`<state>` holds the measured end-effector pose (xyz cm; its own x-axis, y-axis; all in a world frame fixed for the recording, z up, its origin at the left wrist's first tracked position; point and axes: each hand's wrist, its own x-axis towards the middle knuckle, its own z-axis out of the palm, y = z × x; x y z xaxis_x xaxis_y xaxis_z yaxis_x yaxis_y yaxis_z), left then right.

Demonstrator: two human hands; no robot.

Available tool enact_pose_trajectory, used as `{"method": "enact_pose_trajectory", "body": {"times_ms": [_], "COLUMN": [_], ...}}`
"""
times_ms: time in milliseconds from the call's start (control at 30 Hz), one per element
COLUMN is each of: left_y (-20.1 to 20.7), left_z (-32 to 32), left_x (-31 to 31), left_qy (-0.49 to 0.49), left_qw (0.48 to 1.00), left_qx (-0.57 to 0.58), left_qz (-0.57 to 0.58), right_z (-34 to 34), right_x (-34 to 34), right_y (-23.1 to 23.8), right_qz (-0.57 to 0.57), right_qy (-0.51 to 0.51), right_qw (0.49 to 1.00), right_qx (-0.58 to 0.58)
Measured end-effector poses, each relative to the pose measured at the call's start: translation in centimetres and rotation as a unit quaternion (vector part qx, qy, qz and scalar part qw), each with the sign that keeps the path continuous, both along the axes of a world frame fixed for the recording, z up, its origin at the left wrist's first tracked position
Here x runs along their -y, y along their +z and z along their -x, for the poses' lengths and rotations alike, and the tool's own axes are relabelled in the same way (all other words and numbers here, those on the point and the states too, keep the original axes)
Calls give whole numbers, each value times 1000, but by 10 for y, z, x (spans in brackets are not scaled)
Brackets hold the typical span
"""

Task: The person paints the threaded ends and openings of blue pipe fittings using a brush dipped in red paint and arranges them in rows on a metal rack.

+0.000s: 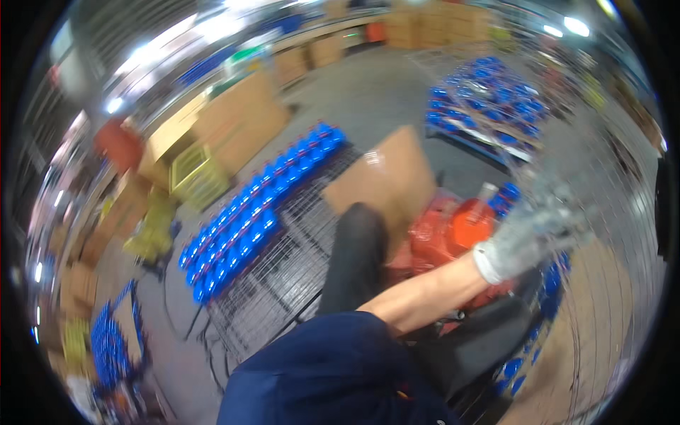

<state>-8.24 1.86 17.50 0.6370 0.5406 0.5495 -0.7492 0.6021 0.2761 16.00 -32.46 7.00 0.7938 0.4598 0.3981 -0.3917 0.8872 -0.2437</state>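
Observation:
My left hand (535,230), in a grey-white work glove, reaches across to the right from a navy short sleeve. Motion smears its fingers, so their grip is unclear. Below and beside the wrist are a glossy orange-red rounded object (470,222) and crumpled red plastic (428,237), between my dark-trousered legs. Several glossy blue pieces (506,197) show just beyond the glove. A tan cardboard sheet (389,170) stands tilted past my left knee. My right hand does not show.
Rows of glossy blue rounded pieces (265,188) lie on a wire-mesh rack (283,258) to the left. A low pallet of blue pieces (485,99) stands far right. Wire mesh (602,319) rises along the right. Cardboard boxes (241,120) and a yellow crate (197,173) stand at the left.

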Motion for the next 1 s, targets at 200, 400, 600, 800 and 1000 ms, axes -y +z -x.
{"method": "enact_pose_trajectory", "body": {"times_ms": [200,400,600,800,1000], "left_y": [-9,-31,-49,-85,-123], "left_z": [114,261,416,568,706], "left_x": [-3,9,21,2,-47], "left_qy": [229,485,641,723,788], "left_qw": [973,868,758,670,561], "left_qx": [-9,-58,-44,49,68], "left_qz": [27,91,113,162,244], "right_z": [22,97,259,469,665], "right_x": [-130,-256,-383,-541,-694], "right_y": [23,51,79,86,72], "right_qz": [-36,-107,24,41,158], "right_qy": [227,457,543,649,735], "right_qw": [973,881,838,756,647], "right_qx": [30,61,46,72,127]}}
